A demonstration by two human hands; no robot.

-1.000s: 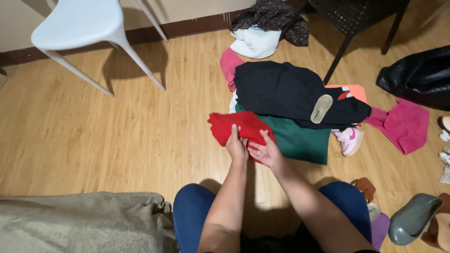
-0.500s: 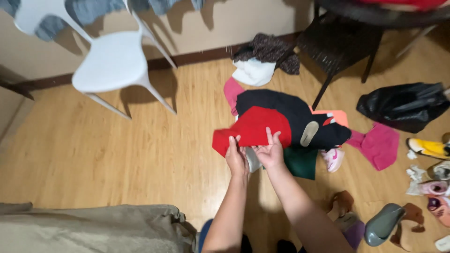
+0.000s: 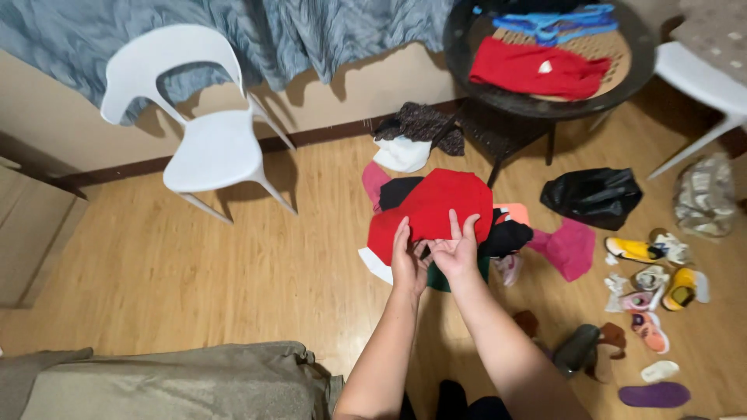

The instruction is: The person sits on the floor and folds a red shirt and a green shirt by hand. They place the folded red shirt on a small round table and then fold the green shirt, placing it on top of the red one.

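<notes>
I hold a red garment (image 3: 436,206) up in front of me with both hands. My left hand (image 3: 406,260) grips its lower left edge and my right hand (image 3: 456,250) grips the lower middle, fingers curled over the cloth. Under and behind the red garment lies a heap of clothes on the wooden floor: a black piece (image 3: 504,237), a dark green piece (image 3: 437,280), a pink piece (image 3: 375,180) and a white piece (image 3: 377,264).
A white plastic chair (image 3: 208,148) stands at the left. A round dark table (image 3: 537,105) at the top right carries a folded red cloth (image 3: 537,68) and blue cloths. A black bag (image 3: 593,196), a magenta cloth (image 3: 566,247) and several shoes (image 3: 652,289) lie at the right. An olive cushion (image 3: 171,381) is near me.
Both hands have lifted the red garment off the clothes heap and raised it. My view has tilted upward, bringing the table top and the curtain into sight.
</notes>
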